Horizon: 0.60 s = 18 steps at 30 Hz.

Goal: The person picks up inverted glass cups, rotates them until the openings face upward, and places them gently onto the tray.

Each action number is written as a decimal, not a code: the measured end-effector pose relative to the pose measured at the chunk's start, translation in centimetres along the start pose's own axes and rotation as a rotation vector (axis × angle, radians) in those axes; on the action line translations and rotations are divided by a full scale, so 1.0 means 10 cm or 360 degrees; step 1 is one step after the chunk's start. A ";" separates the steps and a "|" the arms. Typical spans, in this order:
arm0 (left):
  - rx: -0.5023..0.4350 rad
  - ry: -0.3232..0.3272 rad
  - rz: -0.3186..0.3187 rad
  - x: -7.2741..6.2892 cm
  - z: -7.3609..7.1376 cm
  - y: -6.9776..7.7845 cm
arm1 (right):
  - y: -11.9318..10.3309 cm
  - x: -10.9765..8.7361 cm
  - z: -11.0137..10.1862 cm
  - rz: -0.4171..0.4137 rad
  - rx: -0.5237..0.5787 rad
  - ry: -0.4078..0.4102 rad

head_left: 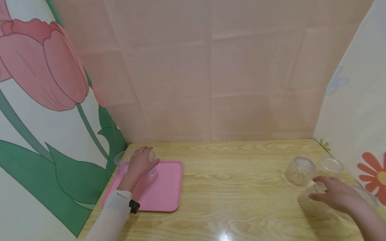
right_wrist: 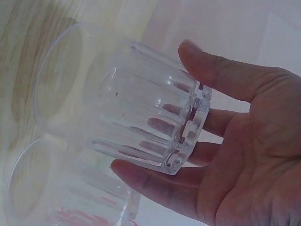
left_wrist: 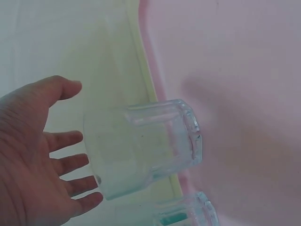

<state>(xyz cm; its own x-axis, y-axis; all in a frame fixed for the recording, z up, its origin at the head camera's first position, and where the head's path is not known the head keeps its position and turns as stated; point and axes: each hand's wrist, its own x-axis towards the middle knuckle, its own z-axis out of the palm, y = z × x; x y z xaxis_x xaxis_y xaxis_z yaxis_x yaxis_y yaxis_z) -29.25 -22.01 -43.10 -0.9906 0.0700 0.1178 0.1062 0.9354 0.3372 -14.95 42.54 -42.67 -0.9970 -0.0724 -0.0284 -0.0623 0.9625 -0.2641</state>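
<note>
In the head view, my left hand [head_left: 141,162] is over clear glasses at the back of a pink tray [head_left: 166,187]. The left wrist view shows one of them, an upright glass [left_wrist: 141,146], its rim right at the spread fingertips, with the thumb apart from it. A second glass [left_wrist: 188,212] shows partly beside it. Over on the right, my right hand [head_left: 337,194] is at the base of an upside-down clear glass [right_wrist: 127,103]. Its thumb and fingers extend loosely around that base, several fingers showing through the glass.
Another upside-down glass [head_left: 301,170] stands left of the right hand, with a clear glass [head_left: 331,164] behind it and one more [head_left: 365,194] by the right wall. The wooden table [head_left: 229,187] meets a pink backdrop [head_left: 208,83] at the back and flower-printed panels at both sides.
</note>
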 end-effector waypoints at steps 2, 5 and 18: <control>-0.0013 0.0023 0.0016 -0.02 -0.01 0.02 | -0.02 0.01 -0.01 0.0000 -0.0004 -0.0004; -0.0033 0.0056 0.0028 -0.04 -0.01 0.06 | -0.06 0.00 -0.02 -0.0007 -0.0007 -0.0003; -0.0140 0.0116 0.0112 -0.20 -0.09 0.27 | -0.25 -0.01 -0.06 -0.0026 0.0018 0.0046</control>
<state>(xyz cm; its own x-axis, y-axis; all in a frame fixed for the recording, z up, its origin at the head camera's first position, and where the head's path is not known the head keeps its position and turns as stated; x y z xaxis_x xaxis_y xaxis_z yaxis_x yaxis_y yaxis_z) -26.95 -19.94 -41.64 -0.9718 0.1062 0.2107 0.1858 0.8949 0.4058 -14.73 40.34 -41.47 -0.9968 -0.0802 0.0038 -0.0782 0.9582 -0.2752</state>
